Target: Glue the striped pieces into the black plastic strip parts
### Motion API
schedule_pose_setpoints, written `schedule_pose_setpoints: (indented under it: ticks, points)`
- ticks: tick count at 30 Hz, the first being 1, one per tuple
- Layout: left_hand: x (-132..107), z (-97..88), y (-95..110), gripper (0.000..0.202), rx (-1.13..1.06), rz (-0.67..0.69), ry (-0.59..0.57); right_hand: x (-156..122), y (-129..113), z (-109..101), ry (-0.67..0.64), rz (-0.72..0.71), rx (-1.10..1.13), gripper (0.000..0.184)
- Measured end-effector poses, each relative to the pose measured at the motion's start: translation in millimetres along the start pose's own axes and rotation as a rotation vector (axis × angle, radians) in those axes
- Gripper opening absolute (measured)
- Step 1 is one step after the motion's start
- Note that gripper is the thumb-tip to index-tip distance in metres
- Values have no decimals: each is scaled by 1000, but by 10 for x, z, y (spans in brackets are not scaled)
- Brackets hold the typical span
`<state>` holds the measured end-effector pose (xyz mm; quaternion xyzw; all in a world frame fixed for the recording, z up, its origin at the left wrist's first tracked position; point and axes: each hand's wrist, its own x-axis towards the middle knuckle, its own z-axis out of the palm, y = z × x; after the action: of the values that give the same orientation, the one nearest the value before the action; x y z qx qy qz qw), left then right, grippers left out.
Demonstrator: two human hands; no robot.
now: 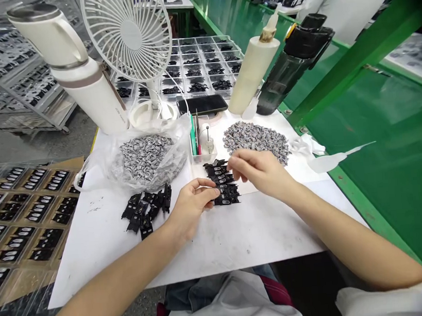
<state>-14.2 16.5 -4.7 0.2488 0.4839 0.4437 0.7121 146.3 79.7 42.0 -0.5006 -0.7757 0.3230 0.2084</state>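
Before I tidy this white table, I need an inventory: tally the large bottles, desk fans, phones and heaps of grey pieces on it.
White bottle, cream bottle, dark bottle: 3
Desk fan: 1
Phone: 1
Bagged grey heap, loose grey heap: 2
Total: 7

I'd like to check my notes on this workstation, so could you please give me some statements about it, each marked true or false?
1. The left hand has its fingertips at the row of black pieces. True.
2. The right hand is inside the plastic bag. False: it is at the far end of the row of black pieces, well away from the bag.
3. The phone lies between the fan's base and the pale bottle. True.
4. The white flask stands to the right of the pale bottle. False: it stands to the left, beyond the fan.
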Motion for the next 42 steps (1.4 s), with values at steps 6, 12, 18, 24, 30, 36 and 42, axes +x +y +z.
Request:
schedule_pose_setpoints:
  ticks: [6,12,18,24,30,36,42]
  points:
    - [-16,28,-10,19,51,50,14,-172,120,47,-455,383,502,23]
    - [-104,41,6,17,257,361,-64,-199,243,-48,-438,256,683,19]
    - [-133,-3,22,30,583,756,-78,-246,235,-185,-357,44,482,25]
    - [-113,-6,-32,29,660,846,-72,-266,209,-212,-289,-119,287,22]
    - [-107,-11,-45,26,713,824,-44,-258,196,-220,-288,-131,137,22]
    - [-141,8,37,27,866,729,-45,-281,235,-207,-358,-208,-100,18]
    - [-128,-39,256,19,1356,686,276,-345,197,-80,-517,-302,-316,14]
